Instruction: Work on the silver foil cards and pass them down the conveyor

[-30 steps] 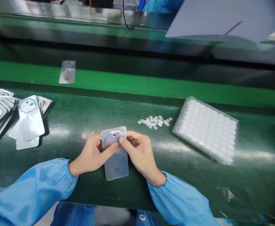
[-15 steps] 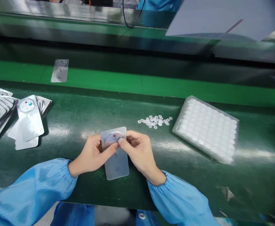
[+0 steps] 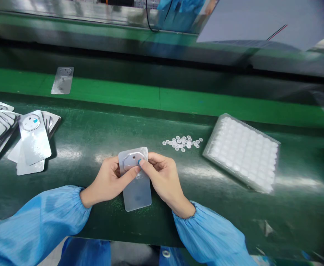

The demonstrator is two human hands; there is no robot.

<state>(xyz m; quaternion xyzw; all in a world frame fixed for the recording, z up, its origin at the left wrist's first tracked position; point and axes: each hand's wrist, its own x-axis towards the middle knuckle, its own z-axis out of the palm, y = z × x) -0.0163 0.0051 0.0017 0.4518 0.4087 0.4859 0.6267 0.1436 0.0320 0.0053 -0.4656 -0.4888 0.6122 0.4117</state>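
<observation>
Both hands hold one clear plastic blister card (image 3: 136, 192) with an octagonal pocket near its top, just above the dark green bench. My left hand (image 3: 108, 183) grips the card's left edge, thumb lying across its front. My right hand (image 3: 162, 177) pinches at the pocket, fingertips pressing a small blue piece into it. A scatter of several small white discs (image 3: 182, 142) lies beyond my right hand.
A stack of similar cards (image 3: 14, 136) fans out at the left. A clear tray of white parts (image 3: 243, 152) sits at the right. One card (image 3: 62, 80) rides on the bright green belt behind. A grey sheet hangs at the top right.
The lone card on the green belt has drifted to the left. My hands and the held card have barely moved.
</observation>
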